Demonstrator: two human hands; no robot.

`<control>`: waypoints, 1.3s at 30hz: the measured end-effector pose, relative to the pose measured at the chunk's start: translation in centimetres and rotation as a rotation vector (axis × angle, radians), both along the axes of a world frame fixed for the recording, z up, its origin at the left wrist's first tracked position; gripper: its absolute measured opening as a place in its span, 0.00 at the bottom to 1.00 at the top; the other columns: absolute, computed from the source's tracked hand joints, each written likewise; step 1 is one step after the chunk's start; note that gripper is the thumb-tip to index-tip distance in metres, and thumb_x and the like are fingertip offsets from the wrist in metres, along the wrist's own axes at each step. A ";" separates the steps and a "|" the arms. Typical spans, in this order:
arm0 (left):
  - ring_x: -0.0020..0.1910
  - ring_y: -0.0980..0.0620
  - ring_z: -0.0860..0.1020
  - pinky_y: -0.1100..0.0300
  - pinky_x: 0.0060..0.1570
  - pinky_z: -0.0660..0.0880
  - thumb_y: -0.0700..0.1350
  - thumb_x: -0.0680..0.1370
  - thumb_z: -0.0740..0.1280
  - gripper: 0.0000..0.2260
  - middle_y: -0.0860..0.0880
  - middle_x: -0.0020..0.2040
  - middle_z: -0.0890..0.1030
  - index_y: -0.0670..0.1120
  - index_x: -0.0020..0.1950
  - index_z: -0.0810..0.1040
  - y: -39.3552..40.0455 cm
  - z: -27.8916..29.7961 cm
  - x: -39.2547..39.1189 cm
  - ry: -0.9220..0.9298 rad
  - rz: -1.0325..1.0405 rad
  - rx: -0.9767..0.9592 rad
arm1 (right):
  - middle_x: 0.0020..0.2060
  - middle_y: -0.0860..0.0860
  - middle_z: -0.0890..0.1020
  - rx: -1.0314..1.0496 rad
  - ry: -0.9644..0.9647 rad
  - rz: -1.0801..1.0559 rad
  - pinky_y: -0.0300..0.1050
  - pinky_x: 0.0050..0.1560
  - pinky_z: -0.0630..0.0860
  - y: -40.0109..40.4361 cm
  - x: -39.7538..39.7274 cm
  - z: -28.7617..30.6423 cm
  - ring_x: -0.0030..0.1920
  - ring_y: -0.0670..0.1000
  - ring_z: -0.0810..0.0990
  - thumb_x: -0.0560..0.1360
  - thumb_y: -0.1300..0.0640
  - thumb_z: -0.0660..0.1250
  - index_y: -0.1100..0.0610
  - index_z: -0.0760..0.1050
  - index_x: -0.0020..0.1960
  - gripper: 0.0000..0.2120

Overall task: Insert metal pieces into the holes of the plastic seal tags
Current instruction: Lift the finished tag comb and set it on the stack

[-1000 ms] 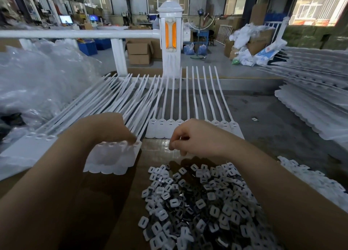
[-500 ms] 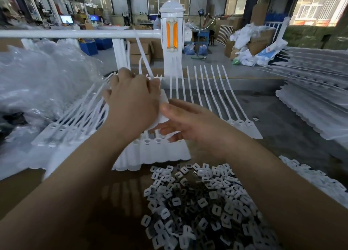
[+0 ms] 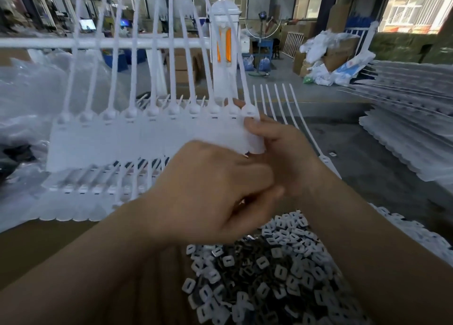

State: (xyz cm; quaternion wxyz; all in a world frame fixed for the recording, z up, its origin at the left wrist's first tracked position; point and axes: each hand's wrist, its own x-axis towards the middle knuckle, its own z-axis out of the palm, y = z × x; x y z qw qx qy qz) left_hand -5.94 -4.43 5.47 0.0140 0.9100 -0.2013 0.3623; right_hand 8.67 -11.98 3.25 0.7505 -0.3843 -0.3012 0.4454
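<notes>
A joined strip of plastic seal tags is held raised above the desk, tails pointing up, presumably so that the row of holes near the tag heads is brought into view. Its right end is pinched by the right hand, thumb on the near face of the last tag, which steadies the strip. The left hand is curled in front of the strip's lower right corner; whether that edge or a metal piece is gripped cannot be told, as the fingers are hidden. The pile of metal pieces lies on the desk directly below both hands, within easy reach for picking. More strips of tags lie flat on the desk behind and below the raised strip. By the look of it, no insertion has yet begun on this strip.
</notes>
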 end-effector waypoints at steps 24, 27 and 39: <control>0.75 0.51 0.63 0.51 0.71 0.62 0.32 0.70 0.67 0.47 0.54 0.80 0.57 0.63 0.78 0.46 4.5 -4.7 0.9 0.434 0.511 0.050 | 0.47 0.53 0.85 -0.030 0.041 -0.328 0.45 0.43 0.80 -0.5 1.3 0.6 0.50 0.55 0.82 0.77 0.66 0.58 0.56 0.80 0.53 0.14; 0.61 0.44 0.80 0.48 0.55 0.77 0.25 0.60 0.68 0.42 0.47 0.69 0.76 0.52 0.72 0.73 5.6 -3.7 -0.4 0.345 0.480 0.021 | 0.48 0.54 0.83 -0.026 0.042 -0.366 0.45 0.39 0.77 -0.7 1.6 0.8 0.49 0.56 0.81 0.77 0.65 0.58 0.56 0.80 0.52 0.13; 0.56 0.52 0.80 0.55 0.57 0.76 0.33 0.69 0.63 0.29 0.55 0.62 0.80 0.72 0.46 0.74 11.7 -2.2 -3.4 0.720 0.664 -0.272 | 0.48 0.55 0.79 -0.036 -0.047 -0.416 0.45 0.40 0.72 -1.6 2.7 1.6 0.49 0.56 0.77 0.77 0.66 0.55 0.58 0.77 0.50 0.12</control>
